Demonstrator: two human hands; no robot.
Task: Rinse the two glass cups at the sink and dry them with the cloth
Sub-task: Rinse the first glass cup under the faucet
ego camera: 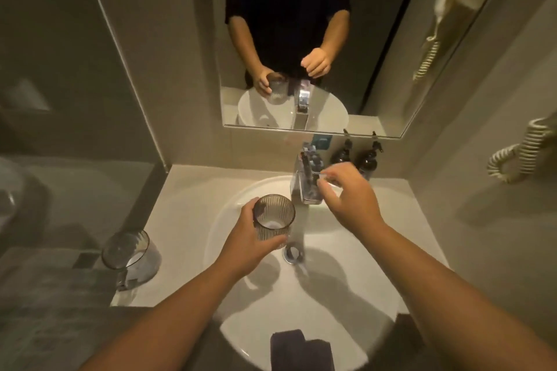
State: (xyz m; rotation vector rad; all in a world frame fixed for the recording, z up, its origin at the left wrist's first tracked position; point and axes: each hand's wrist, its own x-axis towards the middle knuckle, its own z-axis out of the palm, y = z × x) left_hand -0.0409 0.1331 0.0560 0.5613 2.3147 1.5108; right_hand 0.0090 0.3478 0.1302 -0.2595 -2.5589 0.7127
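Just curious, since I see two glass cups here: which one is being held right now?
The ribbed glass cup over the sink basin, gripped by the left hand. The other cup stands untouched on the counter, left of the basin.

The scene is seen from a single head-worn wide-angle camera, aimed forward and steeply down at close range. The sink is centred, the desk lies toward 9 o'clock, and the mirror is caught at 12 o'clock.

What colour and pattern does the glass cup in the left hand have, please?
Smoky grey, see-through, with vertical ribs down its wall; the glass cup shows best in the head view.
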